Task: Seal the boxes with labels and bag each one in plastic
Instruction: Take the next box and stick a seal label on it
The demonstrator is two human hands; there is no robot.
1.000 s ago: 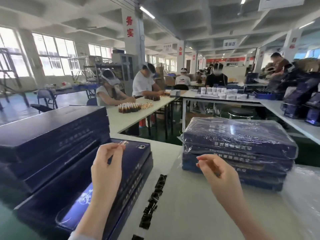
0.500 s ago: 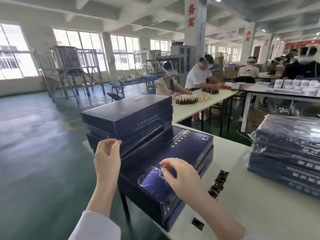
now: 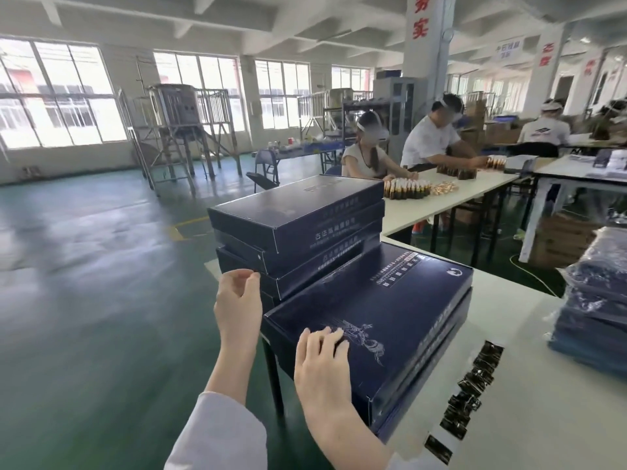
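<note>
Near box (image 3: 390, 310) was flat, glossy navy cardboard; right hand (image 3: 320, 364) pressed it, fingers flat; left hand (image 3: 237, 300) grip indeterminate.

White sleeve (image 3: 220, 435) on left forearm; hands bare.

I've got the tall box stack (image 3: 295, 225) behind the low stack (image 3: 390, 310) on the bench (image 3: 529, 418), label strip (image 3: 472, 385) to its right, bagged boxes (image 3: 597, 317) farthest right.

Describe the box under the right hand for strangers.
Left on the white table stands a tall stack of navy boxes. Beside it, the top box of the lower stack lies under the right hand. Its lid, unlike that stack's, is illustrated.
</note>
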